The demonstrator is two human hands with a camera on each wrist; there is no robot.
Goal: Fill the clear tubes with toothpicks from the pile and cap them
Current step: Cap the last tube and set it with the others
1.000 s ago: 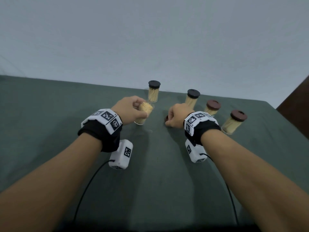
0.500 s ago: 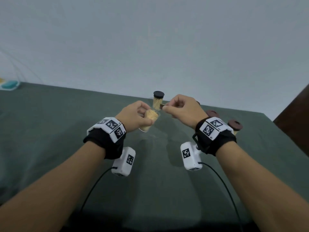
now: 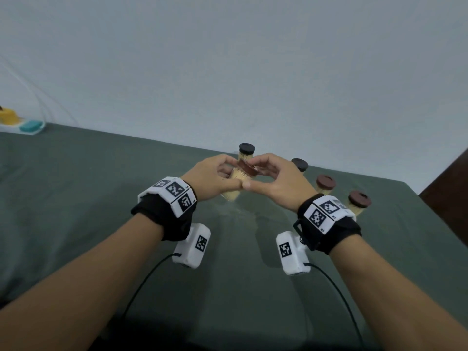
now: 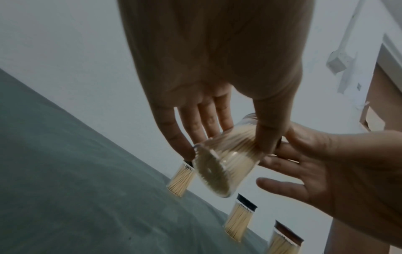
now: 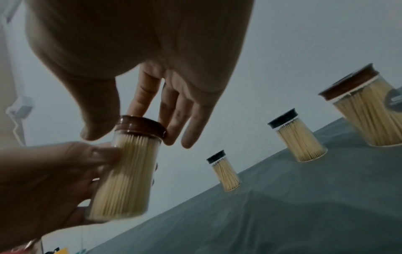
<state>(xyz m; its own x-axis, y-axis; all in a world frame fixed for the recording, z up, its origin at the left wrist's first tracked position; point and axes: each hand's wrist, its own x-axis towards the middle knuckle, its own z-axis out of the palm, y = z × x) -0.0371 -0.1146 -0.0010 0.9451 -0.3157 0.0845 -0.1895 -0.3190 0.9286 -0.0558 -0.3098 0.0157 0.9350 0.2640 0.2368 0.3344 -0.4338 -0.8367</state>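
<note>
Tube: you hold the clear tube (image 3: 234, 184) packed with toothpicks (image 5: 126, 173) off the green cloth (image 3: 76, 198), tilted, between your two hands at the scene's middle.
Cap: the brown cap (image 3: 247, 168) sits on the tube's mouth; whether it is fully seated you cannot tell.
Left hand: your left hand (image 3: 211, 179) curls its fingers and thumb around the tube's body.
Right hand: your right hand (image 3: 274, 179) has its thumb and fingers (image 5: 139, 101) closed around the cap's rim.
Other tubes: four capped tubes stand beyond, two with black caps (image 3: 247, 153) (image 3: 300, 165), two with brown caps to the right (image 3: 326, 184) (image 3: 359, 202).
Far left: a yellow object (image 3: 8, 117) and a teal object (image 3: 30, 126) lie at the cloth's edge.
</note>
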